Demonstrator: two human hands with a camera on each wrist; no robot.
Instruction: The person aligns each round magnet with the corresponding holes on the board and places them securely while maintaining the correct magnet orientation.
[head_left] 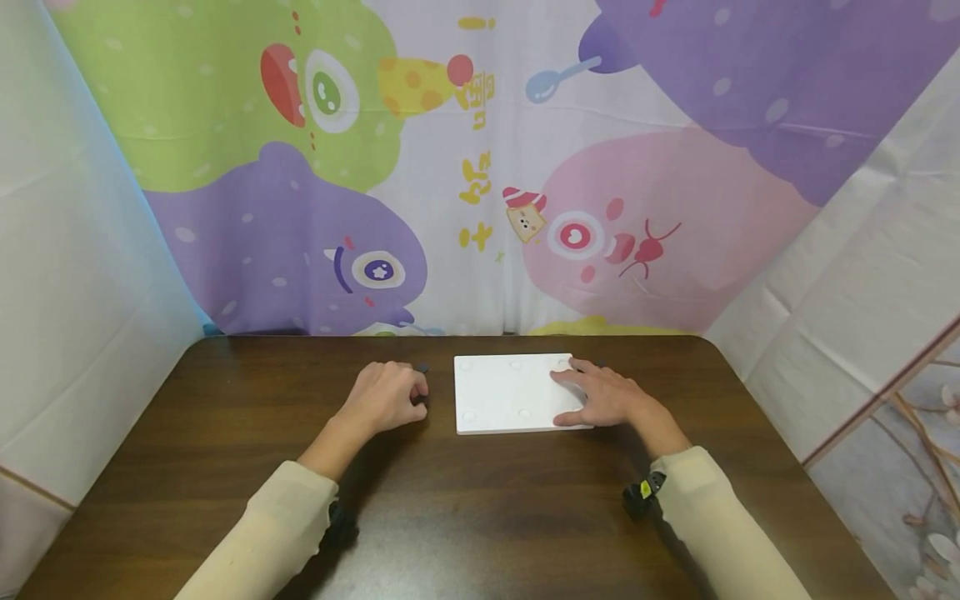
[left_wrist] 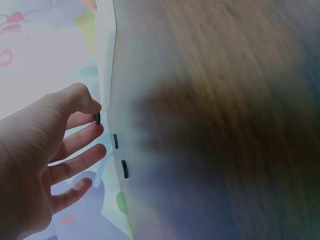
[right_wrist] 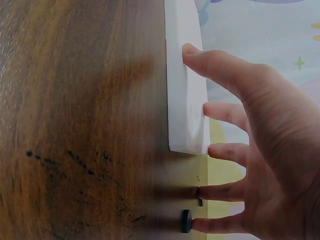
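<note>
A white rectangular board [head_left: 510, 392] with several faint round marks on its face lies on the brown table. Beside its left end, my left hand [head_left: 386, 396] pinches a small black disc [left_wrist: 97, 118] between thumb and finger, the other fingers spread. Two more black discs [left_wrist: 125, 169] lie on the table past those fingers. At the board's right end my right hand [head_left: 611, 396] rests with fingers extended, thumb and fingertips touching the board. Another black disc [right_wrist: 186, 221] stands out by its little finger, and a further dark piece [right_wrist: 201, 196] is partly hidden by a fingertip.
The dark wooden table [head_left: 510, 500] ends at a cartoon-printed curtain [head_left: 465, 275] behind the board. Pale fabric panels [head_left: 82, 250] flank both sides. Black wrist-worn cameras [head_left: 642, 496] sit at the sleeve cuffs.
</note>
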